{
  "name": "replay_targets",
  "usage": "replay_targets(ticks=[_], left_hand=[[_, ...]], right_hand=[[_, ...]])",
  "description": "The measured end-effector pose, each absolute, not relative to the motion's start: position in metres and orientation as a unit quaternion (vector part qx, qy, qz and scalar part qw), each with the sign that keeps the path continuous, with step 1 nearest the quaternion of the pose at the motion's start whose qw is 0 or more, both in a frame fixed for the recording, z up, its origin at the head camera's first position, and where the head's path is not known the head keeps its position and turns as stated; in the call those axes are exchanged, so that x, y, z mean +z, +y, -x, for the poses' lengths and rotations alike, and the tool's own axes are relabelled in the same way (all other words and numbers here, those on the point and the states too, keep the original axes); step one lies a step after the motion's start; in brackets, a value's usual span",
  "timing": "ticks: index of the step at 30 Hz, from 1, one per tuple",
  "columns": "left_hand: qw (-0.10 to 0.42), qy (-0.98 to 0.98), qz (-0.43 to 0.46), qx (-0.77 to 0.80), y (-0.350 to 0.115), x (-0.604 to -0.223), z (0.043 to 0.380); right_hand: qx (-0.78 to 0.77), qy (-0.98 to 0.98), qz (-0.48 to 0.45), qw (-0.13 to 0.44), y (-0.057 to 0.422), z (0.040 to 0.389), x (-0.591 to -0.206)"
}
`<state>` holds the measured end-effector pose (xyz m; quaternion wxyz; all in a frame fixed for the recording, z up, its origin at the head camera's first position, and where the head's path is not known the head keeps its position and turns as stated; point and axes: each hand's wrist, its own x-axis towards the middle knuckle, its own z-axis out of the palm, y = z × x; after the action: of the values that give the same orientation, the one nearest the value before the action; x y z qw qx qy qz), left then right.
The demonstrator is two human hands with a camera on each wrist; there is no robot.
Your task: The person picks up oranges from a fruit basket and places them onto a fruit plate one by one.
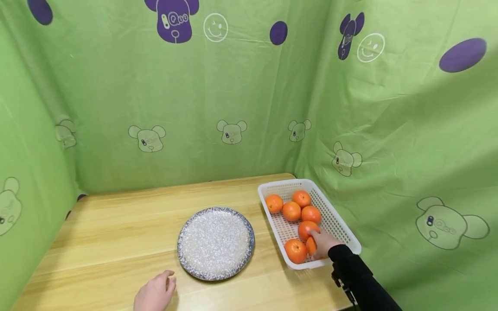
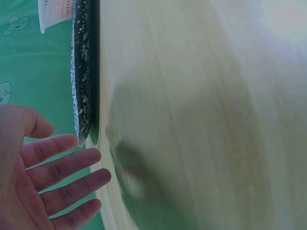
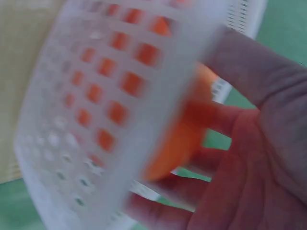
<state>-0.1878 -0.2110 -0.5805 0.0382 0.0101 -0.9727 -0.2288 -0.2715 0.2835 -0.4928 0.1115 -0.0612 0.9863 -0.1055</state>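
Observation:
My right hand [image 1: 324,244] reaches into the near right part of a white plastic basket [image 1: 277,227] of oranges. Its thumb and fingers curl round one orange [image 1: 311,246], partly hidden by the hand; in the right wrist view that orange [image 3: 175,148] shows behind the basket wall. Another orange [image 1: 295,251] lies just left of it, and one more [image 1: 308,229] touches it from behind. Over the table's front, left of a speckled grey-white round plate [image 1: 215,244], is my left hand [image 1: 154,292]. It holds nothing, and its fingers [image 2: 67,170] are spread and slightly bent.
Several other oranges [image 1: 292,211] sit in the back half of the basket. The plate lies flat on the wooden table [image 1: 128,229], left of the basket. Green curtains [image 1: 186,86] with bear prints stand behind and at both sides, close to the basket's right edge.

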Motion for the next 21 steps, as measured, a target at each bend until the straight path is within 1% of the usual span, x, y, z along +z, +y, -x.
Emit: replay_targets(ticks=[4,9,12,15,18,21], left_hand=[[0.051,-0.972,-0.006,-0.229,-0.211,-0.578,0.188],[0.070,-0.971,0.001,-0.228,-0.208,-0.573,0.189],[0.091,-0.971,0.014,-0.222,-0.201,-0.566,0.192],[0.121,-0.968,0.035,-0.217,-0.188,-0.554,0.195],[0.146,-0.961,0.064,-0.225,-0.168,-0.539,0.198],[0.158,-0.953,0.097,-0.238,-0.147,-0.525,0.200]], right_hand=[[-0.102,0.986,0.075,0.106,0.283,0.277,-0.491],[-0.092,0.989,0.101,0.051,0.263,0.276,-0.464],[-0.103,0.987,0.125,0.008,0.235,0.269,-0.438],[-0.121,0.977,0.173,-0.033,0.200,0.259,-0.420],[-0.130,0.958,0.248,-0.066,0.164,0.252,-0.418],[-0.131,0.938,0.311,-0.077,0.128,0.246,-0.427]])
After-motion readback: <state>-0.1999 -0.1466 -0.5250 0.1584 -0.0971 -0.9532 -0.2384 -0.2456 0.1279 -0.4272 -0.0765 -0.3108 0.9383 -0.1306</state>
